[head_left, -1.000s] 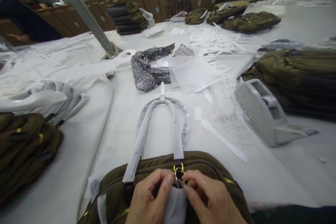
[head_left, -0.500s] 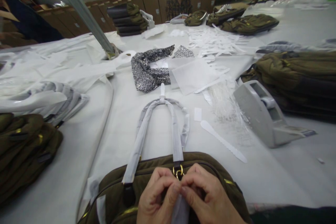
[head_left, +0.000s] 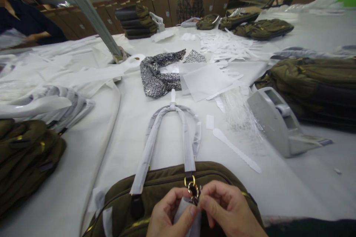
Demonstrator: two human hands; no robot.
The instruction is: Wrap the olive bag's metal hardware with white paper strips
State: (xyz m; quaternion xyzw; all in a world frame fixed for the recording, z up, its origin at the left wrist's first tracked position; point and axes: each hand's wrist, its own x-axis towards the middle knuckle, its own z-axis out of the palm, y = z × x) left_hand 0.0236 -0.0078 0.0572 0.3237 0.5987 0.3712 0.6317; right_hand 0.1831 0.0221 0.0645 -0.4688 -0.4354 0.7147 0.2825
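Observation:
An olive green bag [head_left: 155, 189] lies at the near table edge, its handles [head_left: 169, 129] wrapped in white paper and stretched away from me. My left hand [head_left: 167, 214] and my right hand [head_left: 225, 211] meet just below the gold ring clasp [head_left: 191, 188] at the right handle's base. Both hands pinch a piece of white wrapping paper [head_left: 183, 211] around a small metal fitting under the ring. The fitting itself is mostly hidden by my fingertips.
A grey tape dispenser [head_left: 275, 122] stands to the right, with stacked olive bags [head_left: 314, 81] behind it and another stack [head_left: 25, 155] at left. Patterned fabric [head_left: 158, 72], white paper sheets [head_left: 203, 77] and strips [head_left: 236, 150] lie mid-table. A person [head_left: 191, 2] works at the far end.
My hands have shifted slightly down and apart, so the gold ring shows again. The white paper is now gathered higher around the fitting. A person's arm has appeared at far left.

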